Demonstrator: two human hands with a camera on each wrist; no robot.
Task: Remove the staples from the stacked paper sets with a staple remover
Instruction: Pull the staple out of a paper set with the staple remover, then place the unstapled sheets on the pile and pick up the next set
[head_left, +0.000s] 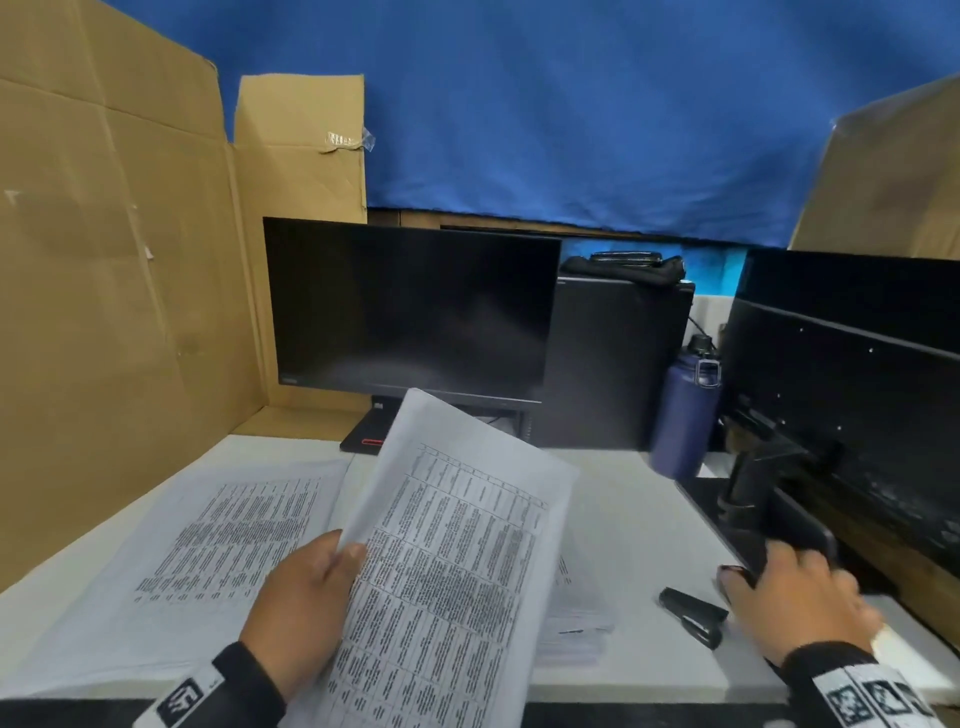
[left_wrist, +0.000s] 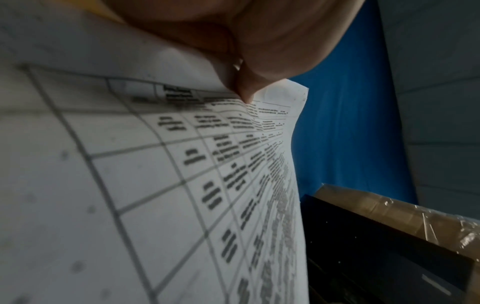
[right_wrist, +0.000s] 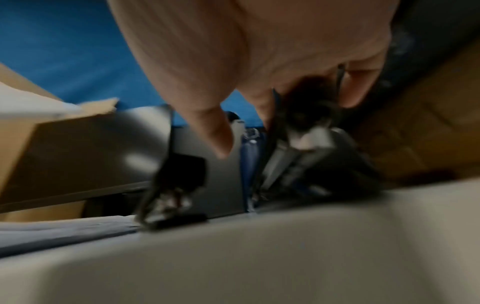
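My left hand pinches the left edge of a stapled set of printed table sheets and holds it tilted up above the white desk. The left wrist view shows my thumb pressed on that set. More paper sets lie flat under it and to the left. At the desk's right side my right hand is blurred, its fingers curled round a small dark staple remover, seen between the fingers in the right wrist view.
A black stapler lies on the desk between the papers and my right hand. A dark monitor, a blue bottle and a second monitor on its base stand behind. Cardboard walls close the left.
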